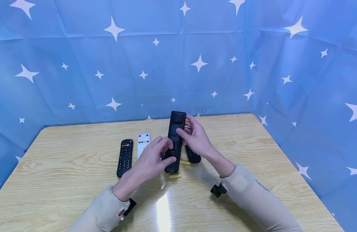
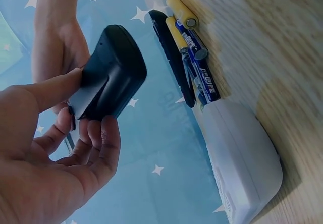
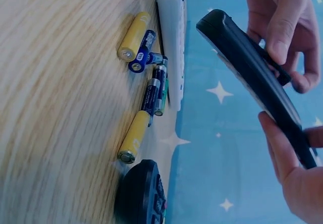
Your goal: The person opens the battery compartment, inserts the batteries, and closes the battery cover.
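Observation:
A black remote control (image 1: pixel 172 139) is held up over the table with its back side showing. My right hand (image 1: pixel 197 139) grips it by the upper part, thumb across the back. My left hand (image 1: pixel 153 157) is at the lower end, where thumb and fingers pinch the battery cover (image 3: pixel 276 67). In the right wrist view that cover stands tilted away from the remote's back at one end. The left wrist view shows a gap beneath the cover (image 2: pixel 87 97); the inside of the compartment is too dark to make out.
On the wooden table (image 1: pixel 65 161), a black remote (image 1: pixel 125 158) and a white remote (image 1: pixel 143 141) lie to the left, another black remote (image 1: pixel 193 155) to the right. Yellow batteries (image 1: pixel 175 176) and several blue or dark batteries (image 3: pixel 150 95) lie between them. A blue starry curtain (image 1: pixel 167 64) hangs behind.

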A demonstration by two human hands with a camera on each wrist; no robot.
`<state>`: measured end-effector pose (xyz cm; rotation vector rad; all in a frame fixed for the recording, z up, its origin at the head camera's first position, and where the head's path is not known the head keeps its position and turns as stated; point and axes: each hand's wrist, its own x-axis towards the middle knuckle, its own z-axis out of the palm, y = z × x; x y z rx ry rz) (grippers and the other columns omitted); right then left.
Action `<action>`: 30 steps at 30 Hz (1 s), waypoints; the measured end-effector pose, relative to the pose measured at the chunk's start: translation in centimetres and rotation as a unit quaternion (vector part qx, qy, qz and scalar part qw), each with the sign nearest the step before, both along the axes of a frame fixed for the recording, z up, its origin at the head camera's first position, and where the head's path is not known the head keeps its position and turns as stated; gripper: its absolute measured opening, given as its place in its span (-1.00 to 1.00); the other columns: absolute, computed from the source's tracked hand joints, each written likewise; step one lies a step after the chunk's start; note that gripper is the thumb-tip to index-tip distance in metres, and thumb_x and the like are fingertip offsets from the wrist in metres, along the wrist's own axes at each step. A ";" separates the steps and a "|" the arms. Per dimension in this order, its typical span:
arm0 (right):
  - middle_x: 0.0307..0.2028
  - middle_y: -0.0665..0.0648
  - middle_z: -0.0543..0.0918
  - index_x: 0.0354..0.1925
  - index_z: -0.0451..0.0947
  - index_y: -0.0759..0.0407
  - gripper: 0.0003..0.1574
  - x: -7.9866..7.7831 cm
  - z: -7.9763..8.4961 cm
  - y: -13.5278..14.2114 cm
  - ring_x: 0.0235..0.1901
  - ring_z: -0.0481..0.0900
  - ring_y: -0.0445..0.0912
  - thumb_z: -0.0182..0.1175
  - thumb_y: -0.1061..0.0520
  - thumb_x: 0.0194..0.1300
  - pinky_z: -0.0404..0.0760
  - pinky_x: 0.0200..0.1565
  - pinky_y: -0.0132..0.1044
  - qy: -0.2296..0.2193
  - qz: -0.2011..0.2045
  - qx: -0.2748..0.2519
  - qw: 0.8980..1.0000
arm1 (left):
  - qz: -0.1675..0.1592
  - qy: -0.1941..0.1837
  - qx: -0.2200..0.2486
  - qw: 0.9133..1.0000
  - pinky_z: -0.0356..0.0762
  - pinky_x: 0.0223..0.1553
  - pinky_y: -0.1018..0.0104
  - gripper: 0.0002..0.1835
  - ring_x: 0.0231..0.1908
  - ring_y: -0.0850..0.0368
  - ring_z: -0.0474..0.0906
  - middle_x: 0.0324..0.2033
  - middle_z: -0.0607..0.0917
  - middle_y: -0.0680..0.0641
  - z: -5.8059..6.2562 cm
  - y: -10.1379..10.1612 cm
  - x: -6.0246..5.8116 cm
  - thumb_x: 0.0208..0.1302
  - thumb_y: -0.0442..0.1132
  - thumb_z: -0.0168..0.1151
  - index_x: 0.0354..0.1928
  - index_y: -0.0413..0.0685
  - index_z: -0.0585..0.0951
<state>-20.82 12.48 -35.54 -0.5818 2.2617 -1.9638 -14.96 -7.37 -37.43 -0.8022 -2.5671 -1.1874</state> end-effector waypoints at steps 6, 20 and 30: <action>0.15 0.34 0.57 0.49 0.18 0.22 -0.34 -0.1 -0.2 0.2 -0.02 0.69 0.15 0.14 0.26 0.54 0.75 -0.32 -0.06 -0.008 -0.009 -0.010 1.000 | -0.005 -0.005 0.030 1.000 0.59 -0.32 0.33 -0.64 -0.32 0.13 0.52 -0.29 0.59 0.01 0.1 0.0 0.0 0.11 -0.40 0.58 -0.15 -0.10 0.55; 0.21 0.35 0.54 0.54 0.03 0.12 -0.22 -0.2 -0.5 0.5 0.03 0.67 0.18 0.15 0.27 0.53 0.75 -0.32 -0.02 -0.014 -0.015 -0.020 1.000 | -0.002 -0.028 0.064 0.998 0.66 -0.34 0.39 -0.73 -0.30 0.18 0.59 -0.29 0.63 0.03 0.3 -0.1 0.2 0.19 -0.46 0.49 -0.09 -0.14 0.70; 0.18 0.37 0.54 0.60 -0.06 -0.07 -0.10 -0.4 -0.6 1.0 0.02 0.67 0.21 0.14 0.29 0.53 0.74 -0.27 0.13 -0.005 -0.012 -0.031 0.999 | 0.009 -0.056 0.079 0.995 0.68 -0.35 0.36 -0.74 -0.28 0.21 0.60 -0.24 0.67 0.04 0.8 -0.5 0.5 0.18 -0.41 0.52 -0.09 -0.08 0.75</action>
